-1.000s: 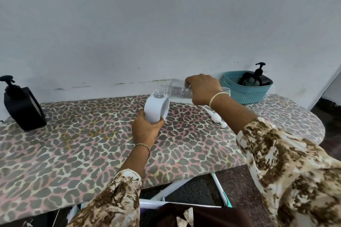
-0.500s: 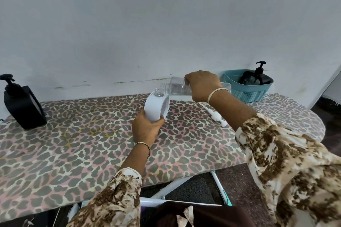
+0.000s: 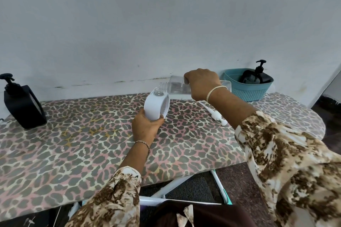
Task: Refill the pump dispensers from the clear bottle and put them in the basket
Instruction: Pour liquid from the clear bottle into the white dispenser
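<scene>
My left hand (image 3: 146, 126) grips the bottom of a white pump dispenser (image 3: 155, 106), which has no pump on it and leans a little to the right. My right hand (image 3: 202, 84) holds the clear bottle (image 3: 177, 87) on its side, its open neck right over the dispenser's mouth. The white pump head (image 3: 215, 115) lies on the board behind my right forearm. A teal basket (image 3: 249, 90) at the far right holds a black dispenser (image 3: 262, 75). Another black dispenser (image 3: 24, 105) stands at the far left.
All of it rests on an ironing board with a leopard-print cover (image 3: 92, 143), set against a pale wall (image 3: 166, 24). The board's white legs (image 3: 171, 184) and dark floor show below its near edge. The board narrows to a rounded tip at the right.
Both hands keep their grip. The clear bottle stays tipped over the white dispenser's mouth, with only a slight shift of hands and camera.
</scene>
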Motion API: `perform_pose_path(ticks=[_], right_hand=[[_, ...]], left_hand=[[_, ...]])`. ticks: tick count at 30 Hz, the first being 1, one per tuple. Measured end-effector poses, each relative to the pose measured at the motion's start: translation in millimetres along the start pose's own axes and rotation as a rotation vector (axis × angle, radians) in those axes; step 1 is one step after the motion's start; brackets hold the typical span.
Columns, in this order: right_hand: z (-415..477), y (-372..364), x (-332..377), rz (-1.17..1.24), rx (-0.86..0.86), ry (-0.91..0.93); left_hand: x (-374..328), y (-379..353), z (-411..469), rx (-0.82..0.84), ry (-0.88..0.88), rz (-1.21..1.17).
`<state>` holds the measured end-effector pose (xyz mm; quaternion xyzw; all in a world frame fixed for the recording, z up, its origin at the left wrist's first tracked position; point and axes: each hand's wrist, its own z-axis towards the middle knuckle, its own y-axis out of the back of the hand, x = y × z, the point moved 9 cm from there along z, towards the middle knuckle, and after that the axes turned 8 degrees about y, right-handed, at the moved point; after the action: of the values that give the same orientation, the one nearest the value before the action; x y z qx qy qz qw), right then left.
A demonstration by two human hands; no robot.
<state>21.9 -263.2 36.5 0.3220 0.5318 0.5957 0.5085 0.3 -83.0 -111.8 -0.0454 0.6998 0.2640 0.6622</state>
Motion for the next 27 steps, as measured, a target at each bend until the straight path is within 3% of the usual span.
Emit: perform_pose_path(ticks=[27], right_hand=[[-3,5,7,-0.041,0.012,0.012]], left_hand=[[11,-6,14,0.121,0.061,-0.125]])
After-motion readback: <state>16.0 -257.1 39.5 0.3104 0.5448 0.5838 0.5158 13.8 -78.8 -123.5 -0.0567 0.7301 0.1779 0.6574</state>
